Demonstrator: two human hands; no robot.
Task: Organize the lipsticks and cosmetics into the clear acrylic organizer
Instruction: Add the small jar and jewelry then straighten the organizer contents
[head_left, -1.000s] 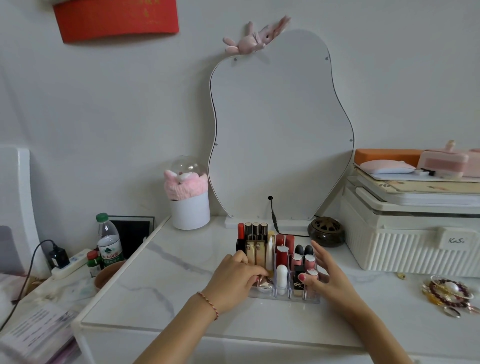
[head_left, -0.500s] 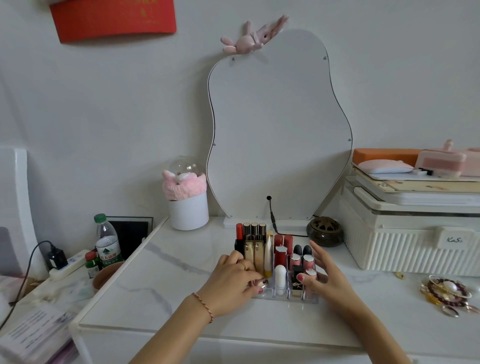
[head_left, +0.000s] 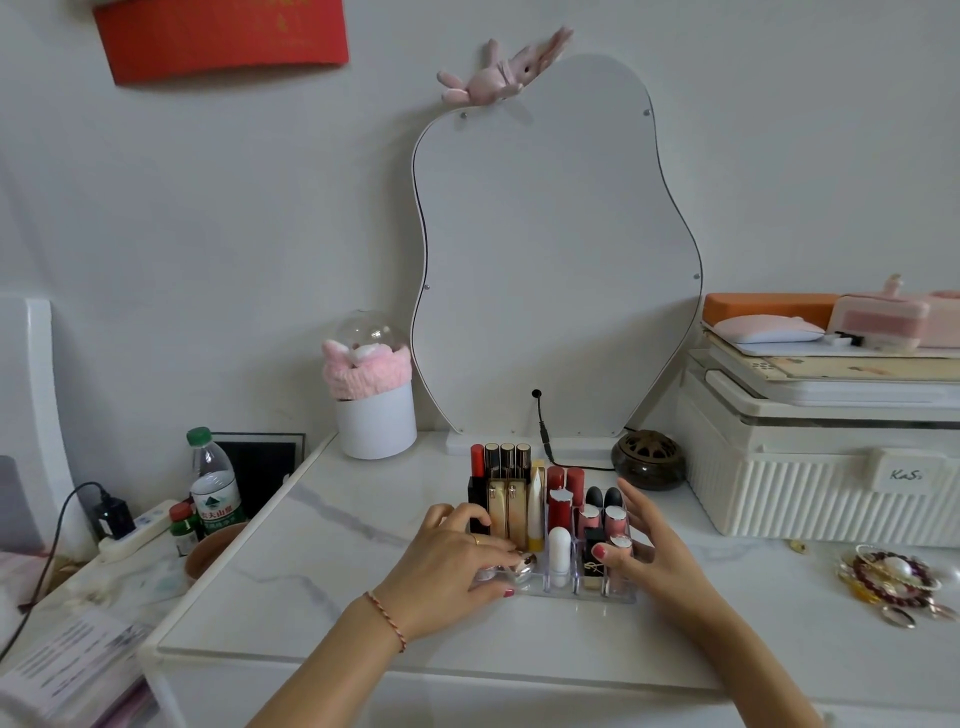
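**Clear acrylic organizer between both hands on the marble tabletop**

Clear acrylic organizer (head_left: 621, 595) resting on the white marble tabletop (head_left: 337, 561), framed by a hand on each side. Behind the hands, a tall wavy-edged mirror (head_left: 550, 249) propped at the wall. Well to the right of the right hand, a ribbed white storage box (head_left: 810, 493). Left hand (head_left: 447, 571) lying over the organizer's front left corner, fingers curled round a small shiny rounded cosmetic (head_left: 524, 564). Right hand (head_left: 649, 561) against the organizer's right side, fingers spread and loose, thumb touching a pink lipstick (head_left: 619, 548) in the front row. Between the two hands, upright in their slots: gold tubes (head_left: 506, 512), red lipsticks (head_left: 560, 506), a white tube (head_left: 559, 553).
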